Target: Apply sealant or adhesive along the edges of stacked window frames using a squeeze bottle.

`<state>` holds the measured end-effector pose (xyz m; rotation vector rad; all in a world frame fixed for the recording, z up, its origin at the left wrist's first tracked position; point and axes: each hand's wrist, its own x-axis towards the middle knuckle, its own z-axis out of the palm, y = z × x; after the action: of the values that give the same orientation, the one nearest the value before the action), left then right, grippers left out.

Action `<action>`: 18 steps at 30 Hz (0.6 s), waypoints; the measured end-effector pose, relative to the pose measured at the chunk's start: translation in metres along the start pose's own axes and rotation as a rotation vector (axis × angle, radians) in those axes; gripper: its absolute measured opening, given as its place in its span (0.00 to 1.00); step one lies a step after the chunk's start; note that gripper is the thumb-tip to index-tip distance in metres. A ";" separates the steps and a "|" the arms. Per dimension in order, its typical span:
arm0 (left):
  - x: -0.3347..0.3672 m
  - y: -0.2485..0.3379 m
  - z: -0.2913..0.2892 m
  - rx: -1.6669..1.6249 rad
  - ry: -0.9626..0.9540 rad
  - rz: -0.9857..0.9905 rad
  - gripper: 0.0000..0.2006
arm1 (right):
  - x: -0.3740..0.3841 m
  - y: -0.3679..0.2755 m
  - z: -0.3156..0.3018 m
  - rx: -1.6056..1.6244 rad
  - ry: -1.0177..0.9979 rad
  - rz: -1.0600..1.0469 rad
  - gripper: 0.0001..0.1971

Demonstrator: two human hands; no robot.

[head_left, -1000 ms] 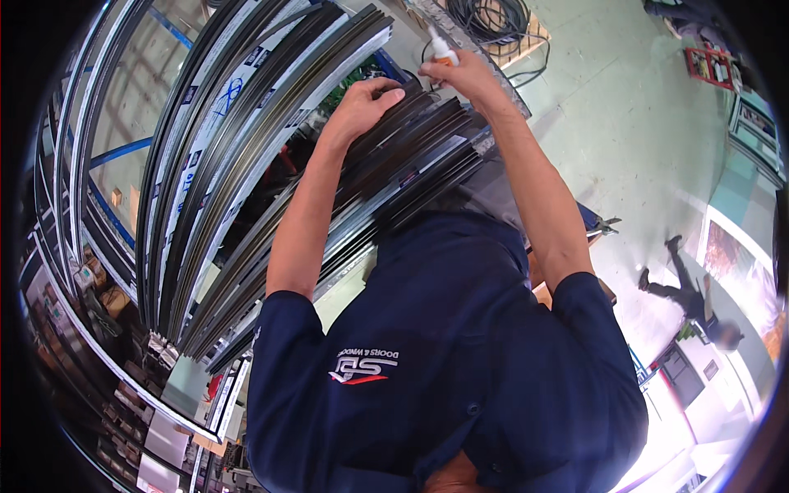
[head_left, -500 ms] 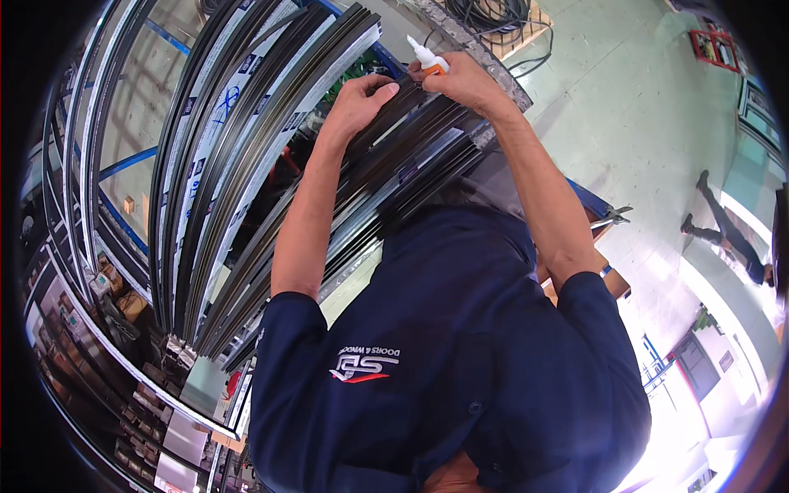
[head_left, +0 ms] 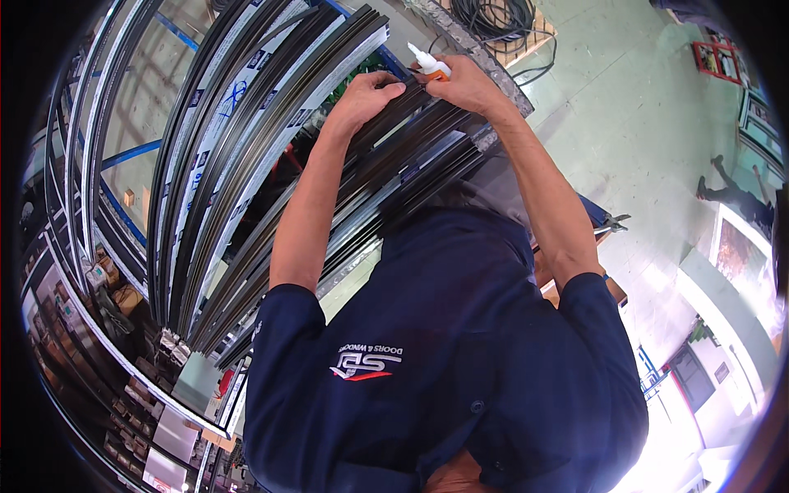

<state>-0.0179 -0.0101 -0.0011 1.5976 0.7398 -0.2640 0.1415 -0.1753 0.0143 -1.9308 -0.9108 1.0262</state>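
Observation:
In my right hand is a small white squeeze bottle with a pointed nozzle and an orange band, the nozzle tilted up and away to the left. Its lower fingers are at the far end of a dark, long profile. My left hand is closed at that same end, thumb along the profile's edge and fingers curled over its far side. The tips of those fingers are partly hidden. A small gap separates the two hands. Both forearms reach forward over the bundle of profiles.
Many long dark and film-wrapped profiles lie on a blue rack at left. A grey padded support edge runs beyond my right hand. Coiled black cable sits on a pallet. Pliers lie by my right elbow. A person walks at far right.
Both hands keep their places at the profile's end, with the bottle still in my right hand. The view has shifted slightly. The person at far right has moved.

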 end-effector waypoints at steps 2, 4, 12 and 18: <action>0.002 -0.001 0.000 -0.006 0.001 -0.006 0.24 | 0.000 -0.001 0.000 -0.054 0.000 -0.019 0.21; 0.003 0.000 0.000 -0.008 -0.001 -0.009 0.24 | 0.003 -0.001 0.001 -0.067 0.011 -0.030 0.21; 0.004 -0.002 0.002 0.005 -0.005 0.041 0.22 | 0.011 -0.025 0.023 -0.360 0.267 0.141 0.22; 0.008 -0.009 0.003 0.005 0.014 0.055 0.21 | 0.006 -0.028 0.035 -0.396 0.362 0.138 0.21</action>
<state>-0.0168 -0.0106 -0.0133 1.6237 0.7056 -0.2154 0.1070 -0.1472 0.0218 -2.4381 -0.8224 0.5641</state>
